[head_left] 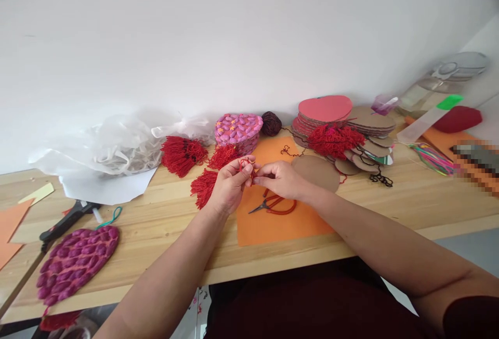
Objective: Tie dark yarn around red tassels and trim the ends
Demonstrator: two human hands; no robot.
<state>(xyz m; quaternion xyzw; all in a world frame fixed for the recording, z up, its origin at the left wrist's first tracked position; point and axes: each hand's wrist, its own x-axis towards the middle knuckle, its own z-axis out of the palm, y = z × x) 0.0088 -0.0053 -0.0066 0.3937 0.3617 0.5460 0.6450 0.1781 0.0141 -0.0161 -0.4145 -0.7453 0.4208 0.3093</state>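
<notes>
Red yarn is pinched between the fingers of my left hand, with a loop of it showing above the thumb. My right hand meets the left one and closes its fingertips on the same yarn. Both hands are over an orange sheet. Red-handled scissors lie on that sheet just below my right hand. Bundles of red yarn rest on the table to the left of my hands, one partly hidden behind my left hand.
A purple-pink heart and a black glue gun lie at left, near plastic bags. Behind my hands are a decorated pink stack and dark yarn ball. Cardboard shapes and a clear bottle stand right.
</notes>
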